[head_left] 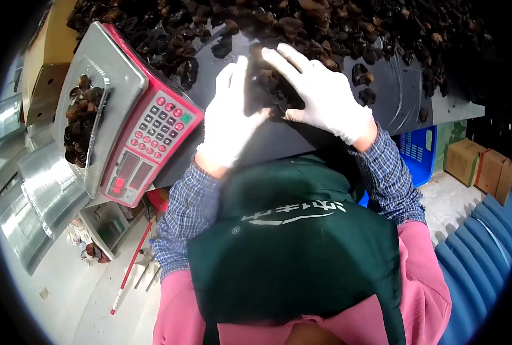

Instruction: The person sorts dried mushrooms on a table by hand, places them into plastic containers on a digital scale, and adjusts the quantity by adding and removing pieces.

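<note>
My left hand (230, 115), in a white glove, lies at the table's near edge with its fingers stretched forward and thumb out. Opposite it, my right hand (325, 98), also gloved in white, has its fingers extended and spread from the thumb. Between the two hands sits a small heap of dark dried pieces (274, 89) that look like wood ear mushrooms; some are hidden by the fingers. A pink and grey digital scale (178, 123) stands left of my left hand. On its pan is a clear plastic tray (104, 95) holding more of the brown-black mushroom pieces (82, 123).
A large spread of the dark mushrooms (325, 23) covers the back of the dark table surface (402, 92). Below right are a blue crate (431, 155) and cardboard boxes (477, 164). Rolls of clear film (52, 184) lie at left, and a red-and-white stick (130, 267) is near the floor.
</note>
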Action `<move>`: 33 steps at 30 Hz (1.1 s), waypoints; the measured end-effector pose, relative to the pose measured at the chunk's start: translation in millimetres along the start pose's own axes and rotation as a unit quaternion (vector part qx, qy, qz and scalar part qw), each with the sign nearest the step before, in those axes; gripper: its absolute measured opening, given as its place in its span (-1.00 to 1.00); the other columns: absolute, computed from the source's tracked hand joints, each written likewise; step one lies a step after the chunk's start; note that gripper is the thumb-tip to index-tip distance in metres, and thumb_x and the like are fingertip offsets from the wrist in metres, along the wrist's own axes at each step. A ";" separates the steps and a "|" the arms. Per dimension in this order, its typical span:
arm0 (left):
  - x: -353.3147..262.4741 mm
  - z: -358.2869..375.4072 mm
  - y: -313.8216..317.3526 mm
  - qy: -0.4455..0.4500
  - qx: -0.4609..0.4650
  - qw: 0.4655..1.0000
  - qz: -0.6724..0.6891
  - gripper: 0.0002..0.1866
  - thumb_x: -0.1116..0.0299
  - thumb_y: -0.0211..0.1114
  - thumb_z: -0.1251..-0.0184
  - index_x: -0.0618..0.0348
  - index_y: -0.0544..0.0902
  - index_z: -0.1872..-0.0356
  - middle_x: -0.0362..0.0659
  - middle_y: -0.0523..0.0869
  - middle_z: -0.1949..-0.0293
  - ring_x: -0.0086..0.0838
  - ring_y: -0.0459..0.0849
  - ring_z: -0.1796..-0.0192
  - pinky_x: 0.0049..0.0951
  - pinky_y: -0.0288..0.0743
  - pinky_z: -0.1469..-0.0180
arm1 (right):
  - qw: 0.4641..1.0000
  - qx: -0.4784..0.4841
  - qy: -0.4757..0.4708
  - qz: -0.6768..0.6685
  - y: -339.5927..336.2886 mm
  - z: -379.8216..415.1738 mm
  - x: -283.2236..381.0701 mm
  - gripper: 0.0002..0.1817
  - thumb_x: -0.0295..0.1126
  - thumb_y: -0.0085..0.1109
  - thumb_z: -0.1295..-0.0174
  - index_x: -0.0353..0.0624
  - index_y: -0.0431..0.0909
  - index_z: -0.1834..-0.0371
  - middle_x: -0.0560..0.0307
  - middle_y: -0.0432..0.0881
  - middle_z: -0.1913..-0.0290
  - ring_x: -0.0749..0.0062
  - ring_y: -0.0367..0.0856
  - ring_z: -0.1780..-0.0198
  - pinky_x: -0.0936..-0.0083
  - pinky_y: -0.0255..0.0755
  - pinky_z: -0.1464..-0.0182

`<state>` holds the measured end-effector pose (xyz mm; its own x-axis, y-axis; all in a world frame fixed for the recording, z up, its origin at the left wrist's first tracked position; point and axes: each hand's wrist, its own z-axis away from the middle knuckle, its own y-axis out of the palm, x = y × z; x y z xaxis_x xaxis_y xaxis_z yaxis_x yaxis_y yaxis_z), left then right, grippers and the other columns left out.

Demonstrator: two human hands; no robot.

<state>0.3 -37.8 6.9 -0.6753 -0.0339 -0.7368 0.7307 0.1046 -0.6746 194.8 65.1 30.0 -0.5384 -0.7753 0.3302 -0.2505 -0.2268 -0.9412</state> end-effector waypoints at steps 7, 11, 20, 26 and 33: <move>3.0 -2.1 2.4 -0.060 -0.054 0.976 0.201 -0.21 0.57 0.48 -0.09 0.23 0.49 -0.46 -0.03 0.62 -0.34 -0.26 0.62 -0.37 -0.31 0.47 -0.47 | 0.993 -0.053 0.009 -0.102 14.4 -17.5 0.4 -0.29 -0.37 0.37 -0.12 0.05 0.47 -0.44 0.11 0.65 -0.08 0.24 0.76 0.22 0.41 0.69 0.22; -4.0 3.4 -10.8 -0.045 -0.064 0.975 0.207 -0.23 0.57 0.44 -0.10 0.24 0.49 -0.46 -0.01 0.63 -0.33 -0.28 0.62 -0.38 -0.33 0.47 -0.47 | 0.982 -0.075 0.002 -0.173 -4.4 -17.5 11.2 -0.30 -0.35 0.36 -0.14 0.07 0.47 -0.44 0.09 0.65 -0.05 0.19 0.76 0.23 0.39 0.68 0.22; -16.3 4.4 -157.3 0.030 -0.264 0.964 -0.007 -0.25 0.60 0.49 -0.09 0.13 0.56 -0.42 -0.09 0.69 -0.27 -0.45 0.70 -0.19 -0.39 0.63 -0.24 | 0.963 -0.104 -0.161 -0.191 -75.8 -143.1 99.4 -0.32 -0.37 0.41 -0.10 0.00 0.52 -0.38 0.00 0.68 -0.08 0.03 0.77 -0.01 0.33 0.68 -0.05; 37.3 37.6 -246.9 -0.091 -0.287 0.949 -0.092 -0.23 0.52 0.49 -0.18 0.16 0.48 -0.49 0.00 0.65 -0.31 -0.27 0.65 -0.33 -0.31 0.51 -0.42 | 0.943 -0.070 -0.282 -0.162 -32.5 -247.1 165.8 -0.37 -0.23 0.38 -0.18 -0.10 0.49 -0.35 -0.12 0.68 -0.12 -0.02 0.74 -0.04 0.21 0.66 -0.11; 68.9 61.8 -255.6 -0.104 -0.263 0.943 -0.177 -0.38 0.38 0.40 -0.40 0.15 0.50 -0.47 0.07 0.64 -0.29 -0.11 0.64 -0.32 -0.27 0.46 -0.41 | 0.949 0.032 -0.303 -0.084 -37.1 -267.8 178.1 -0.15 -0.20 0.42 -0.16 -0.04 0.34 -0.57 -0.13 0.53 -0.40 0.00 0.71 -0.19 0.23 0.65 -0.21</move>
<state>-226.8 -128.4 125.8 -0.7935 -0.3466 -0.5001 0.2768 0.5263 -0.8040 -107.3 93.3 143.1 0.0708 -0.9173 0.3919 -0.2313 -0.3972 -0.8881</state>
